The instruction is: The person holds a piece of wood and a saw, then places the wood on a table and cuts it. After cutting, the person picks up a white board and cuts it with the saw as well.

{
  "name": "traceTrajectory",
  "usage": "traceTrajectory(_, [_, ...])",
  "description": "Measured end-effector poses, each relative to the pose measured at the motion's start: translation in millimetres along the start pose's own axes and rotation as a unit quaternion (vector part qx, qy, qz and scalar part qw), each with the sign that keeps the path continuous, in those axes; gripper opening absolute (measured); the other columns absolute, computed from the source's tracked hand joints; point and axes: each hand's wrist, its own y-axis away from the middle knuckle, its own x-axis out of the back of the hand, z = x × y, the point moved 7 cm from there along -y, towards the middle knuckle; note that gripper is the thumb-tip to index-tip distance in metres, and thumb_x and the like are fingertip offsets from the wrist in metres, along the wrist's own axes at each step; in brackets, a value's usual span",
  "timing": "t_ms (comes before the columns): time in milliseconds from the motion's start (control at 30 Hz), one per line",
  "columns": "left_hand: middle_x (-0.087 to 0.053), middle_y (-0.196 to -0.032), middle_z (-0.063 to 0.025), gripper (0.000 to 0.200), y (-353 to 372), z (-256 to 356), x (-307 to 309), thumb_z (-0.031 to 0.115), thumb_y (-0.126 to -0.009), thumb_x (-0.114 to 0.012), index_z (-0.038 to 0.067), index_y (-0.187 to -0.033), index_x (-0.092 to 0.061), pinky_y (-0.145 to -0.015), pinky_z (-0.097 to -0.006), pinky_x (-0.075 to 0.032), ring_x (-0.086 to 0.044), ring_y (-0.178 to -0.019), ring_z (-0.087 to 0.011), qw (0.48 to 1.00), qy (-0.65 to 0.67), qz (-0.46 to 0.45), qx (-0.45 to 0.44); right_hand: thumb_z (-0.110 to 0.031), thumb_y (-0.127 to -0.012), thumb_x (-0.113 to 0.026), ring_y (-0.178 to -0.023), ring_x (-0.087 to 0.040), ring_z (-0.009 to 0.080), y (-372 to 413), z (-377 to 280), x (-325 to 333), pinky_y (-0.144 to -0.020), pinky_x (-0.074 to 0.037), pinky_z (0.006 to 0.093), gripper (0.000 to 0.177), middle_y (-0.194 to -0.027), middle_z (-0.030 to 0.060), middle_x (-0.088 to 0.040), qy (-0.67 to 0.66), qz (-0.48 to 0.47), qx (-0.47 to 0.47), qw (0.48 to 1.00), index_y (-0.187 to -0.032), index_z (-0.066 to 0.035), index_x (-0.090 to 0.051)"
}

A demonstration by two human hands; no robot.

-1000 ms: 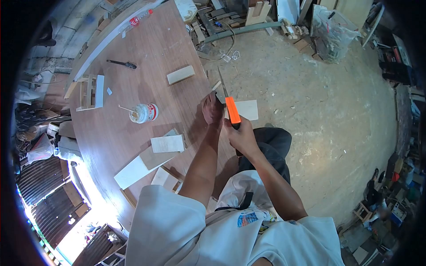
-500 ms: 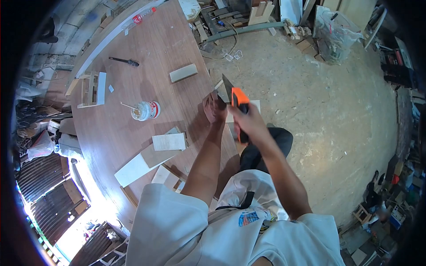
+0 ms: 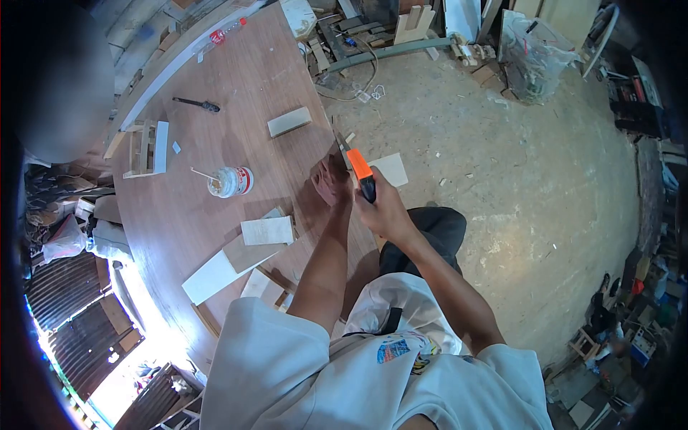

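Observation:
My right hand (image 3: 383,208) is closed round the handle of a handsaw (image 3: 360,170) with an orange and black grip. The saw's thin blade points up and left, beside the table edge. My left hand (image 3: 330,182) presses down at that edge, close to the blade, its fingers partly in shadow. A pale flat board (image 3: 390,169) juts out past the edge, under and to the right of the saw; its inner end is hidden by my hands. A small wooden block (image 3: 289,122) lies on the table farther up.
An open glue jar (image 3: 233,182) with a stick in it stands on the brown table (image 3: 244,86). Near it lie a brush (image 3: 197,104), a small wooden frame (image 3: 148,149) and several pale boards (image 3: 211,276). A plastic bag (image 3: 534,61) and wood scraps are on the floor.
The saw and my right hand have moved left and are lower over the table edge. The pale board has shifted left and turned slightly. A dark blur has appeared at upper left.

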Motion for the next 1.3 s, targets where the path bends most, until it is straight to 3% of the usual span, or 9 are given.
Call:
traceTrajectory(167, [-0.061,-0.096,-0.0060,0.027,0,0,6,0.031,-0.083,-0.058,0.014,-0.105,-0.056,-0.080,-0.0404,-0.041,-0.059,-0.090,-0.0246,0.999,0.015,0.028,-0.019,-0.005,-0.086,-0.054,-0.066,-0.046,0.0127,40,-59,16,-0.063,-0.043,0.0297,0.023,-0.071,0.0086,-0.049,-0.017,-0.026,-0.030,0.999,-0.108,0.003,-0.049])
traceTrajectory(233, [-0.061,-0.095,-0.0064,0.027,0,2,10,0.030,-0.083,-0.059,0.013,-0.104,-0.057,-0.080,-0.0404,-0.041,-0.060,-0.090,-0.0248,0.998,0.022,0.042,-0.032,-0.004,-0.083,-0.055,-0.065,-0.060,0.0422,59,-69,23,-0.058,-0.045,0.0401,0.021,-0.067,0.0243,-0.054,-0.032,-0.011,-0.009,0.999,-0.099,0.003,-0.044])
traceTrajectory(367, [-0.062,-0.095,-0.0072,0.027,0,6,14,0.029,-0.083,-0.060,0.012,-0.103,-0.057,-0.080,-0.0404,-0.042,-0.060,-0.089,-0.0252,0.996,0.029,0.060,-0.058,-0.003,-0.082,-0.056,-0.068,-0.061,0.0442,83,-50,24,-0.058,-0.045,0.0412,0.023,-0.067,0.0252,-0.053,-0.039,0.008,-0.010,0.999,-0.101,0.003,-0.044])
traceTrajectory(433, [-0.063,-0.094,-0.0075,0.027,0,7,15,0.029,-0.083,-0.060,0.011,-0.103,-0.057,-0.081,-0.0404,-0.042,-0.060,-0.089,-0.0254,0.995,0.032,0.064,-0.068,-0.001,-0.084,-0.055,-0.070,-0.045,0.0091,84,-42,18,-0.063,-0.041,0.0274,0.022,-0.074,0.0088,-0.051,-0.056,0.005,-0.025,0.998,-0.105,0.003,-0.050])
traceTrajectory(533, [-0.063,-0.094,-0.0079,0.027,-1,11,16,0.028,-0.082,-0.060,0.011,-0.103,-0.057,-0.081,-0.0404,-0.042,-0.060,-0.089,-0.0256,0.993,0.037,0.074,-0.085,0.000,-0.082,-0.057,-0.069,-0.046,0.0093,58,-2,1,-0.064,-0.043,0.0273,0.022,-0.073,0.0103,-0.052,-0.020,0.005,-0.095,0.995,-0.103,0.003,-0.051])
traceTrajectory(733, [-0.064,-0.090,-0.0118,0.012,-3,13,14,0.017,-0.086,-0.058,0.009,-0.095,-0.057,-0.082,-0.0396,-0.043,-0.060,-0.086,-0.0320,0.992,0.088,0.048,-0.073,-0.001,-0.080,-0.056,-0.060,-0.045,0.0115,60,-4,9,-0.058,-0.043,0.0301,0.020,-0.064,0.0098,-0.050,-0.030,0.076,0.030,0.996,-0.099,0.003,-0.051])
traceTrajectory(1033, [-0.060,-0.082,-0.0116,0.007,-2,15,8,0.014,-0.083,-0.059,0.008,-0.086,-0.059,-0.079,-0.0413,-0.043,-0.058,-0.081,-0.0319,0.989,0.096,0.074,-0.085,-0.002,-0.081,-0.057,-0.064,-0.042,0.0110,28,-6,5,-0.062,-0.041,0.0279,0.023,-0.068,0.0057,-0.046,-0.049,-0.001,-0.040,0.998,-0.103,0.003,-0.053])
traceTrajectory(1167, [-0.060,-0.082,-0.0116,0.007,-4,8,13,0.014,-0.083,-0.059,0.008,-0.085,-0.059,-0.079,-0.0415,-0.043,-0.058,-0.081,-0.0318,0.988,0.092,0.076,-0.094,-0.002,-0.082,-0.057,-0.062,-0.042,0.0107,40,0,8,-0.060,-0.041,0.0280,0.022,-0.067,0.0045,-0.045,-0.044,0.023,0.008,0.999,-0.102,0.002,-0.052])
traceTrajectory(1300, [-0.059,-0.081,-0.0115,0.006,-6,12,9,0.014,-0.082,-0.059,0.008,-0.084,-0.059,-0.079,-0.0417,-0.043,-0.058,-0.080,-0.0318,0.990,0.077,0.072,-0.094,-0.001,-0.081,-0.056,-0.063,-0.045,0.0117,62,-6,3,-0.059,-0.042,0.0299,0.020,-0.068,0.0103,-0.047,-0.036,0.023,-0.001,0.999,-0.101,0.002,-0.052])
